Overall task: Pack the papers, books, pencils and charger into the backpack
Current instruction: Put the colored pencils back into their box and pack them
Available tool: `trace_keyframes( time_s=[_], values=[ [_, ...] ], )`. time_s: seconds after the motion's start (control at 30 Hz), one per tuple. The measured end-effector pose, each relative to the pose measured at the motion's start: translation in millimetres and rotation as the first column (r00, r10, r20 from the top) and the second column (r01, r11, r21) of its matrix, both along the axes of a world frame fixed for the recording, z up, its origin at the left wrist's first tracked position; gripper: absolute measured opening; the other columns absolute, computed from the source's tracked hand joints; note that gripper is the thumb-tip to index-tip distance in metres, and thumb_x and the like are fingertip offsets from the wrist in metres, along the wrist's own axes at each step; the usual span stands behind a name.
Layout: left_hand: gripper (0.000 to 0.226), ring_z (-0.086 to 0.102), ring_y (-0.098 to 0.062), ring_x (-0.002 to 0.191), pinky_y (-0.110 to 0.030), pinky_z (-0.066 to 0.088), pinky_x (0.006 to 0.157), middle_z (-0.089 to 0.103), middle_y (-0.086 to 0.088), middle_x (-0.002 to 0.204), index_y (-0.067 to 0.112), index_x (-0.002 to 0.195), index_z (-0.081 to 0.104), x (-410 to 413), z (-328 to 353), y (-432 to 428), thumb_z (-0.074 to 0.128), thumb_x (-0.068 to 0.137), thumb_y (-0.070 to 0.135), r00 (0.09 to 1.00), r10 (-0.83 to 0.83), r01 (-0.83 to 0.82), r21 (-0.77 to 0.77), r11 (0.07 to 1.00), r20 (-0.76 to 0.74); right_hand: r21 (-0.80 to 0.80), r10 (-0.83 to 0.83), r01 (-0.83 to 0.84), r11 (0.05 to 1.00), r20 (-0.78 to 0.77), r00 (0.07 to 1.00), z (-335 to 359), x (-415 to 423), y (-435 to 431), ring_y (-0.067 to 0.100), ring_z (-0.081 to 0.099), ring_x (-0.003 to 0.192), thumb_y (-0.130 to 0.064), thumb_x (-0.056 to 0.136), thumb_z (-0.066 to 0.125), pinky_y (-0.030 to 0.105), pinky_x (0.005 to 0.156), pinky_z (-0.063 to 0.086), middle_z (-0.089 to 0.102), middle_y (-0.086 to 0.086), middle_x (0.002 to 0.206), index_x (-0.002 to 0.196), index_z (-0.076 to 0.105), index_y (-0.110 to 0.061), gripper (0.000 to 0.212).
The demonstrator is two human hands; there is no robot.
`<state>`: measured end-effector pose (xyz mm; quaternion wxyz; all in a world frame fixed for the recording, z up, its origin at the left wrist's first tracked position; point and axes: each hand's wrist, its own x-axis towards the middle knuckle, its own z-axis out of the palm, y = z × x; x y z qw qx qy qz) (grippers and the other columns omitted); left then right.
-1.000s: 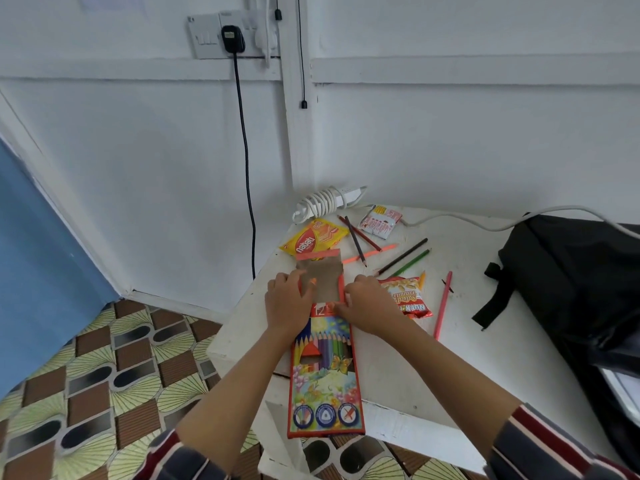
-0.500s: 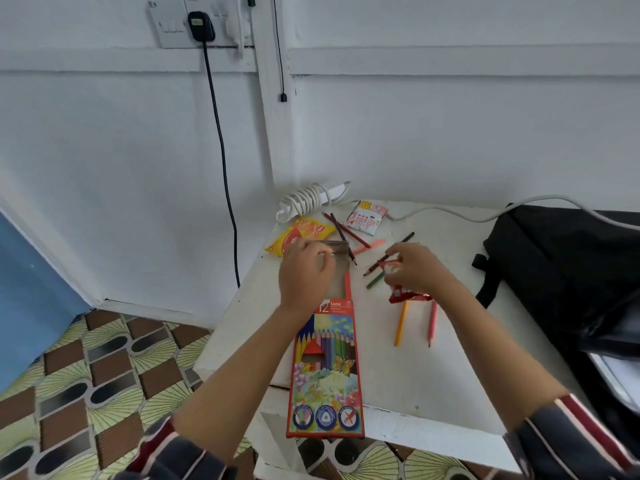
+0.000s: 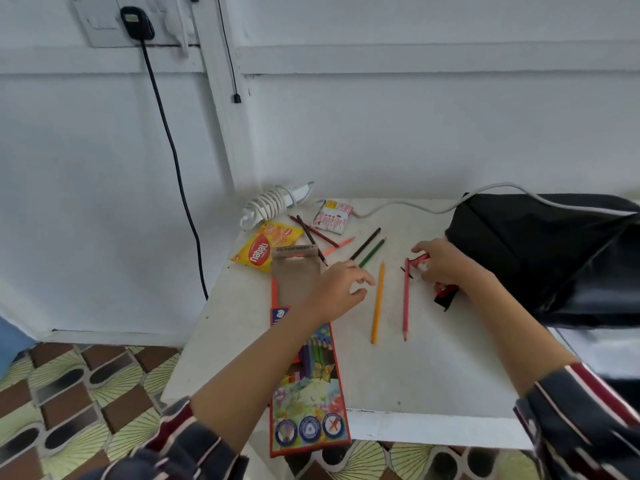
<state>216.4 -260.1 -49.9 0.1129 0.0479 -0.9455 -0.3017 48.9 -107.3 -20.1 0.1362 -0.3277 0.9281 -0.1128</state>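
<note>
A colourful pencil box (image 3: 306, 379) lies on the white table (image 3: 443, 372) with its brown flap (image 3: 296, 268) open. Loose pencils lie beyond it: an orange one (image 3: 377, 303), a pink one (image 3: 406, 299), a green one (image 3: 372, 252), a brown one (image 3: 365, 243) and several near the back. My left hand (image 3: 341, 289) hovers beside the flap, fingers relaxed and holding nothing, close to the orange pencil. My right hand (image 3: 446, 266) grips a red snack packet (image 3: 445, 295) right next to the black backpack (image 3: 540, 251).
A yellow Nabati wafer packet (image 3: 263, 252) and a small white-pink packet (image 3: 333, 216) lie at the table's back. A coiled white extension lead (image 3: 273, 202) sits in the corner, its cable running over the backpack. A black charger (image 3: 136, 22) is plugged into the wall socket.
My left hand left the box flap and moved right toward the loose pencils. My right hand slid the red packet right, up to the backpack, leaving the orange and pink pencils uncovered.
</note>
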Motion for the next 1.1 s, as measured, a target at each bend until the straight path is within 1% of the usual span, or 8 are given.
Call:
trace_keyframes(
  time_s=[0.17,0.3,0.47,0.63,0.73,0.87,0.97,1.1],
  values=[
    [0.026,0.054,-0.011,0.08,-0.023,0.043,0.072,0.062,-0.006,0.102,0.015,0.117,0.062,-11,0,10,0.056,0.091,0.017,0.995,0.047,-0.055,0.091,0.994,0.088,-0.163,0.056,-0.087,0.983,-0.186,0.981,4,12,14,0.021,0.048,0.108,-0.01,0.083,0.061,0.029,0.087,0.044,0.051,0.005,0.124,0.123,0.057,-0.022,0.042],
    [0.032,0.058,-0.017,0.084,-0.024,0.045,0.072,0.062,-0.007,0.098,0.013,0.122,0.057,-21,-2,21,0.058,0.091,0.021,0.983,0.117,-0.139,0.157,0.978,0.139,-0.008,0.264,-0.281,0.96,-0.317,0.911,-5,32,18,0.017,0.047,0.113,-0.016,0.087,0.058,0.029,0.094,0.032,0.052,-0.002,0.124,0.112,0.064,-0.03,0.029],
    [0.033,0.056,-0.014,0.077,-0.023,0.044,0.068,0.064,-0.008,0.095,0.012,0.12,0.058,-29,-5,32,0.062,0.088,0.019,0.973,0.196,-0.21,0.12,0.97,0.125,0.066,0.334,-0.332,0.941,-0.337,0.88,-20,37,22,0.016,0.039,0.125,-0.017,0.091,0.054,0.032,0.105,0.025,0.046,-0.002,0.13,0.119,0.06,-0.033,0.033],
    [0.034,0.055,-0.016,0.084,-0.022,0.039,0.071,0.062,-0.01,0.107,0.01,0.119,0.061,-31,-4,40,0.064,0.086,0.018,0.964,0.209,-0.224,0.079,0.971,0.166,0.095,0.378,-0.37,0.924,-0.365,0.851,-23,33,22,0.017,0.039,0.122,-0.021,0.093,0.052,0.033,0.105,0.024,0.045,-0.003,0.129,0.117,0.061,-0.033,0.028],
    [0.035,0.059,-0.023,0.101,-0.024,0.042,0.079,0.062,-0.012,0.115,0.008,0.12,0.061,-33,-3,43,0.065,0.086,0.014,0.956,0.219,-0.232,0.051,0.971,0.197,0.103,0.394,-0.386,0.917,-0.384,0.835,-22,31,21,0.018,0.04,0.119,-0.022,0.093,0.052,0.033,0.101,0.025,0.046,-0.002,0.127,0.112,0.064,-0.032,0.024],
    [0.035,0.061,-0.023,0.101,-0.031,0.05,0.087,0.062,-0.013,0.117,0.007,0.12,0.061,-35,-2,44,0.061,0.086,0.004,0.95,0.234,-0.248,0.046,0.968,0.206,0.081,0.441,-0.45,0.889,-0.412,0.797,-27,27,23,0.022,0.045,0.114,-0.02,0.092,0.054,0.035,0.096,0.026,0.05,0.001,0.119,0.105,0.067,-0.027,0.019],
    [0.037,0.061,-0.024,0.103,-0.026,0.046,0.085,0.062,-0.016,0.119,0.004,0.122,0.059,-32,0,45,0.06,0.085,0.002,0.951,0.245,-0.266,0.093,0.959,0.19,0.0,0.445,-0.502,0.865,-0.464,0.766,-31,26,24,0.028,0.054,0.101,-0.016,0.085,0.065,0.042,0.088,0.032,0.057,0.006,0.107,0.094,0.07,-0.023,0.012],
    [0.039,0.06,-0.021,0.102,-0.019,0.042,0.08,0.063,-0.015,0.114,0.006,0.125,0.058,-27,7,40,0.057,0.086,-0.001,0.954,0.277,-0.295,0.195,0.935,0.113,-0.236,0.354,-0.527,0.817,-0.515,0.78,-29,28,20,0.024,0.06,0.092,-0.012,0.079,0.071,0.034,0.079,0.029,0.065,0.0,0.1,0.087,0.07,-0.021,0.012]
  ],
)
